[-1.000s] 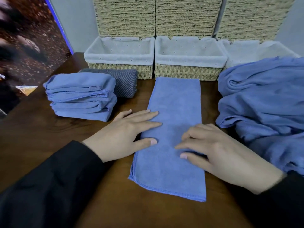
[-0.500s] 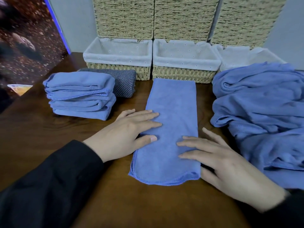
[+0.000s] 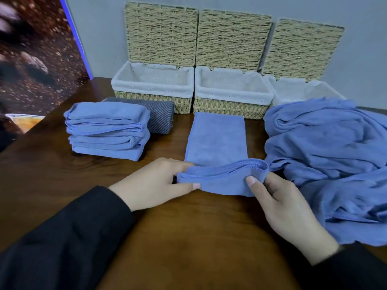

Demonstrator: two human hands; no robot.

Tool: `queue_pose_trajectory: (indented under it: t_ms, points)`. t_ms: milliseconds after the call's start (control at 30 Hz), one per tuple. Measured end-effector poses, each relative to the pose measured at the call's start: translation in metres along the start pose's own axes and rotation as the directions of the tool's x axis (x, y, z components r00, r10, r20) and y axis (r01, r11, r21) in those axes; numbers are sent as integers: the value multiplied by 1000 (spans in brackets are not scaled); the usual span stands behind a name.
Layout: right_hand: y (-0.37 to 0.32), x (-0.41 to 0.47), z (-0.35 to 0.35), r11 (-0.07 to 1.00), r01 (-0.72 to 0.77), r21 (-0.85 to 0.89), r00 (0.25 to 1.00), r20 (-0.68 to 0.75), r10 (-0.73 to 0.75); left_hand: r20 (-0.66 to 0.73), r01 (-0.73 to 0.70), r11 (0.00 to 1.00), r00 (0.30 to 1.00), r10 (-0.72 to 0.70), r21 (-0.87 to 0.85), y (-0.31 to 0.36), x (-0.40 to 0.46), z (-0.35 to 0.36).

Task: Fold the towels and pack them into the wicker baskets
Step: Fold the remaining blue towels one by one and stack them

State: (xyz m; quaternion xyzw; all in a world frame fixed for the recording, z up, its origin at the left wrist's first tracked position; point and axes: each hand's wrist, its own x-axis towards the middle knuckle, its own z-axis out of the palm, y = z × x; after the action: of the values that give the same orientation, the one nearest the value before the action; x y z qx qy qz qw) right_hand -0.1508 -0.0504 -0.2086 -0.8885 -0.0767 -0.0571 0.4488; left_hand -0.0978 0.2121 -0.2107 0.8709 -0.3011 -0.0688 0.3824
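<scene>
- Your left hand point(image 3: 156, 182) pinches the near-left corner of the blue towel point(image 3: 216, 139), thumb on top, fingers curled under the lifted edge.
- Your right hand point(image 3: 282, 206) pinches the near-right corner the same way, thumb on the cloth.
- Towel lies as a long strip at ctr of the surface point(image 3: 188, 237); near end is raised off the wood btwn both hands, far end flat at 12 o'clock, just short of the middle basket point(image 3: 230, 105).
- Left basket point(image 3: 150, 99) at 11 o'clock, right basket point(image 3: 293, 88) at 1, all w/ white liners; lids stand upright behind.
- Stack of folded towels point(image 3: 106, 128) at 10 o'clock, a grey striped towel point(image 3: 159, 116) just behind it.
- Unfolded pile point(image 3: 326, 155) at 3 o'clock, touching the right basket.
</scene>
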Motion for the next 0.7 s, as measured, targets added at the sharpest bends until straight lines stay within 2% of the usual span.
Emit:
queue_pose_trajectory:
  t_ms: [33, 100, 200, 267, 367, 467, 533, 600, 633, 700]
  points:
    - [-1, 0, -3, 1000, -5, 4, 1000, 13, 5, -13, 39, 995, 999, -40, -91, 3, -1, -2]
    - [-3, -1, -12, 999, -9, 46, 997, 77, 5, 45, 105, 949, 994, -96, -299, 8, -5, -5]
    - [-9, 0, -22, 989, -36, 146, 983, 181, 9, 132, 154, 880, 986, -105, -449, 18, -10, -5]
    - [-12, 7, -26, 983, -62, 174, 987, 157, 34, 67, 163, 855, 987, -149, -492, 24, -5, -6]
    - [-8, 35, -26, 993, -84, 79, 995, 65, 79, -49, 228, 826, 954, -294, -516, 29, 15, -14]
    - [1, 78, -20, 989, -145, -32, 989, -19, 144, -153, 369, 854, 882, -447, -366, 21, 49, -22]
    - [9, 103, -11, 966, -181, -183, 983, -22, 180, -318, 446, 893, 839, -441, -61, 8, 69, -22]
    - [20, 114, 1, 922, -218, -321, 976, -48, 214, -472, 432, 883, 827, -306, 184, -3, 74, -15]
    - [24, 113, 5, 910, -219, -351, 975, -96, 198, -494, 357, 904, 845, -205, 235, -7, 71, -12]
    - [24, 105, 3, 935, -114, -336, 973, -228, 37, -434, 163, 939, 901, -17, 301, -12, 65, -8]
